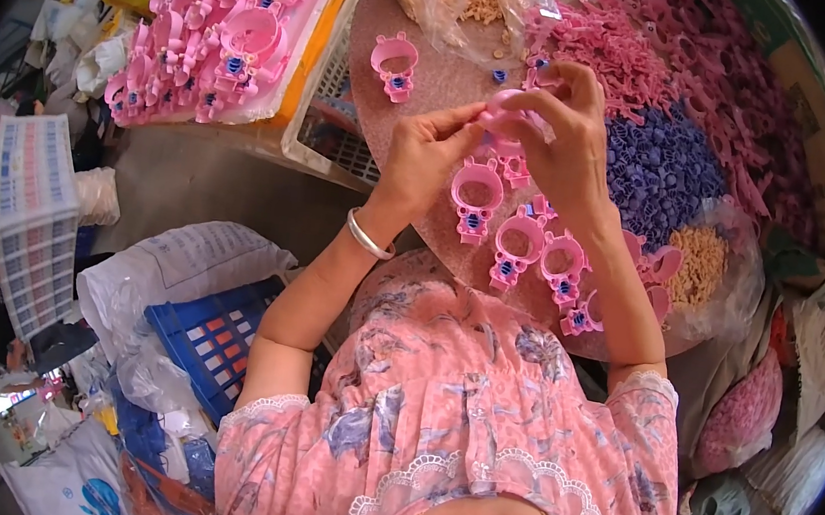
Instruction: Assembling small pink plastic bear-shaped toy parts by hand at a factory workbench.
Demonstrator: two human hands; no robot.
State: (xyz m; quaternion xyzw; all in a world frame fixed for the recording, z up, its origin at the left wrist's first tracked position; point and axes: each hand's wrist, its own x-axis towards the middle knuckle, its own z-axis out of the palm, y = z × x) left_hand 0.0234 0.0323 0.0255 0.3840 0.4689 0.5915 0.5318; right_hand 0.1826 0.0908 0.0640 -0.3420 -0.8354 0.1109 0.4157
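My left hand (pixel 419 153), with a silver bangle at its wrist, pinches the left side of a pink plastic piece (pixel 509 103). On the piece's other side, my right hand (pixel 568 138) has its fingers bent and closed around it, hiding much of its shape. Below the hands lie several pink ring-shaped plastic parts (pixel 478 192) with small ears and blue inserts. Another such pink ring part (pixel 394 63) lies apart, to the left. A small blue piece (pixel 499 76) sits just beyond the fingers.
A round speckled table (pixel 378 13) bears heaps of blue pieces (pixel 658 168), pink strips (pixel 610 52) and tan pieces in clear bags (pixel 698 262). At the left, pink ring parts fill a white board (pixel 277 108) on a crate. A blue basket (pixel 213 337) stands beside me.
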